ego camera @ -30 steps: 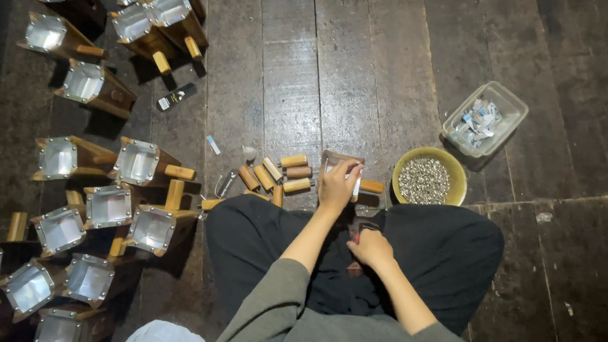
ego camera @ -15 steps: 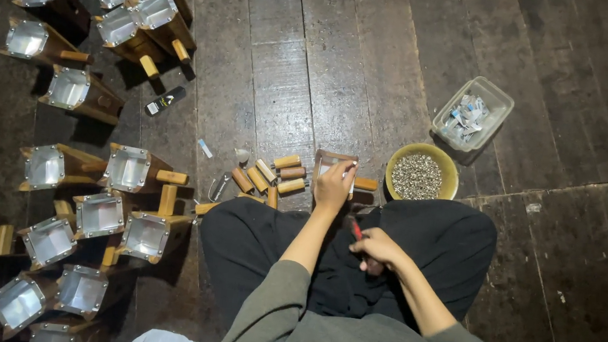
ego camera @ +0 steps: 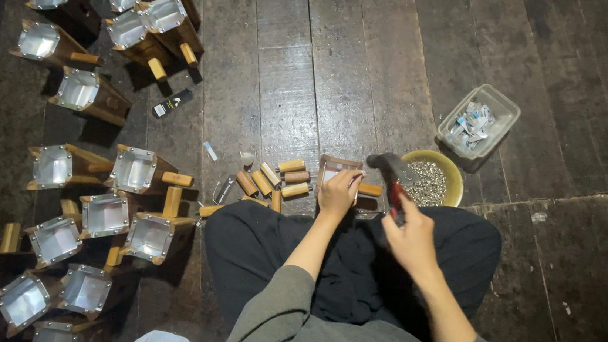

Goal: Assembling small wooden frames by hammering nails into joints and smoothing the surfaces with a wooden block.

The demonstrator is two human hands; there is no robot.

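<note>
Left hand (ego camera: pixel 338 191) pinching small metal-lined wooden box (ego camera: pixel 337 170) on dark plank floor (ego camera: pixel 314 68), right hand (ego camera: pixel 410 237) gripping red-handled hammer (ego camera: pixel 391 179) raised just beside it

Clear plastic tub (ego camera: pixel 505 108) — rectangular, open-topped, on the floor (ego camera: pixel 344 63) at upper right, just beyond the yellow bowl (ego camera: pixel 455 180); it holds small white-and-blue packets (ego camera: pixel 472 124), crumpled and heaped. Small dark oblong item with a pale label patch (ego camera: pixel 172 103) — lying flat on the floor at upper left, among the wooden boxes. No signs or screens are seen.
</note>
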